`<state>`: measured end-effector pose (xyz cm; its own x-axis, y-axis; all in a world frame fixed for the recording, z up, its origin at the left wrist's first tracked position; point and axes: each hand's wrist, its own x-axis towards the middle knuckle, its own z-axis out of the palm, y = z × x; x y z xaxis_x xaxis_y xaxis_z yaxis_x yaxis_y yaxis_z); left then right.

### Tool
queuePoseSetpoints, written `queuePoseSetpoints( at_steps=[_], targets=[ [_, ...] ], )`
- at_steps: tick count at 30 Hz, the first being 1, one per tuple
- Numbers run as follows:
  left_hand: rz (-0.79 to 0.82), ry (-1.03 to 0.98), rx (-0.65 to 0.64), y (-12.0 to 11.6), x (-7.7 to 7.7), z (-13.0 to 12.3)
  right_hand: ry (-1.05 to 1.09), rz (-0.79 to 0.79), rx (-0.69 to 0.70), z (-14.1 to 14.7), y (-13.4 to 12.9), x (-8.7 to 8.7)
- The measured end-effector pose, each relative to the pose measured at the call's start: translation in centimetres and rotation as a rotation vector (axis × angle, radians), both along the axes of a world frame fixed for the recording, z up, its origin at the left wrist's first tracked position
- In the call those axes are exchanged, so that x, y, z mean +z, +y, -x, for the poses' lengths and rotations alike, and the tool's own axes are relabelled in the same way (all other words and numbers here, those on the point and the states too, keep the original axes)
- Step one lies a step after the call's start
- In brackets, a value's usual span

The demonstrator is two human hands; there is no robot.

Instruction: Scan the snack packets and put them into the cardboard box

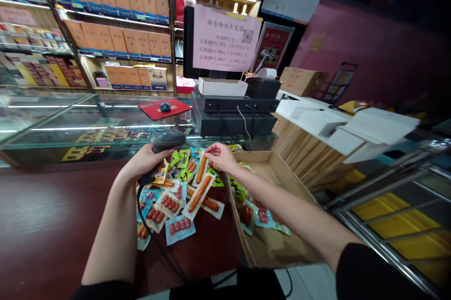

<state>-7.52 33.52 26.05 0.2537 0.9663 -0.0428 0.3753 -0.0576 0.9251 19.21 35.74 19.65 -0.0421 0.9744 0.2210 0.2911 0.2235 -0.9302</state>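
My left hand [146, 162] is wrapped round the handle of a black barcode scanner [169, 138], its head pointing over the pile of snacks. With its fingertips my right hand [219, 155] pinches the upper end of a packaged sausage [202, 168]. Below that pack lies another long sausage in a clear wrapper [200, 193]. Packs of small sausages [169, 202] and green snack packets [183, 159] are heaped on the dark red table [70, 210]. Under my right forearm stands an open cardboard box [278, 168] with several more packs in it.
Behind the pile is a glass display counter [105, 123] with a red mouse pad [151, 111] on top. A monitor with a pink notice [225, 39] stands above a black cash drawer [236, 123]. The scanner cable [155, 234] runs down the table. Metal rails [380, 239] are at right.
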Motion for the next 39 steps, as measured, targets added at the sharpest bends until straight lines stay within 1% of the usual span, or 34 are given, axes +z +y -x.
queuePoseSetpoints(
  at_steps=[3, 6, 9, 16, 19, 21, 23, 26, 28, 31, 35, 37, 39],
  targets=[
    [-0.007, 0.005, 0.009, 0.1, -0.2, 0.7, -0.097, 0.001, 0.037, 2.2, 1.9, -1.4],
    [-0.016, 0.017, 0.002, 0.5, -0.5, 1.1, -0.228, 0.010, 0.022, 3.8, 3.7, -2.5],
    [-0.016, 0.036, -0.011, 1.0, -0.7, 1.3, -0.295, 0.026, -0.008, 5.0, 5.3, -3.4],
    [0.005, 0.043, -0.042, 1.7, -1.6, 1.7, -0.426, 0.097, -0.137, 6.8, 8.3, -5.4],
    [0.005, 0.045, -0.055, 1.9, -1.9, 1.7, -0.461, 0.149, -0.136, 7.2, 8.9, -5.9],
    [0.003, 0.047, -0.061, 2.1, -2.1, 1.7, -0.468, 0.164, -0.120, 7.3, 8.9, -5.8],
    [0.002, 0.058, -0.065, 2.3, -2.2, 1.5, -0.459, 0.157, -0.109, 7.1, 8.7, -5.5],
    [-0.056, 0.076, -0.044, 2.5, -2.2, 0.8, -0.419, 0.131, -0.100, 6.2, 7.8, -4.4],
    [-0.079, 0.070, -0.022, 2.5, -2.2, 0.0, -0.377, 0.123, -0.109, 5.0, 7.1, -3.3],
    [-0.036, 0.056, -0.023, 2.1, -2.1, -1.7, -0.288, 0.140, -0.133, 2.5, 5.4, -1.3],
    [-0.069, 0.090, -0.072, 0.6, -1.6, -4.6, -0.152, 0.169, -0.162, -2.0, 1.5, 1.8],
    [-0.097, 0.126, -0.114, -0.5, -1.3, -6.3, 0.008, 0.181, -0.173, -4.6, -1.1, 3.1],
    [-0.115, 0.145, -0.174, -1.8, -1.3, -8.1, 0.108, 0.160, -0.199, -7.0, -4.0, 4.0]
  ],
)
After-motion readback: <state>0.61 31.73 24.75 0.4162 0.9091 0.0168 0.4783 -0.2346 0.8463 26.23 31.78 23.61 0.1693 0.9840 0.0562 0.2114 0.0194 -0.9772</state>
